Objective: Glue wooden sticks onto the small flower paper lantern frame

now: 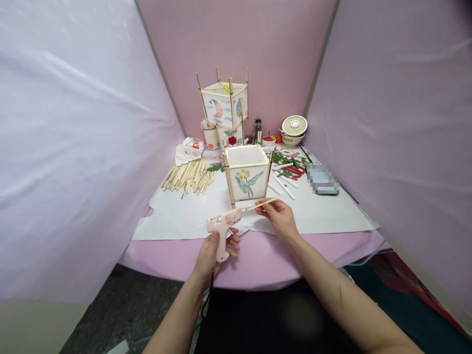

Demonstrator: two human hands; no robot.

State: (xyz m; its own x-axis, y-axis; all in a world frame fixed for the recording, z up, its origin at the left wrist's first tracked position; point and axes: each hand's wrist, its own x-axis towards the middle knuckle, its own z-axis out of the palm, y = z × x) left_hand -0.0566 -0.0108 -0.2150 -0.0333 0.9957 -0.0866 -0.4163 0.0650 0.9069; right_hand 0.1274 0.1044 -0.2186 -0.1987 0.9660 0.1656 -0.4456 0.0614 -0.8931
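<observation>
The left hand grips a pink hot glue gun, nozzle at the wooden stick pinched in the right hand; a decorated lantern stands just beyond them.

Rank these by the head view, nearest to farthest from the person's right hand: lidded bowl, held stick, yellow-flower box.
1. Held stick: gripped in the right hand.
2. Yellow-flower box: just beyond the hand, to its left.
3. Lidded bowl: at the back, right of the box.
</observation>
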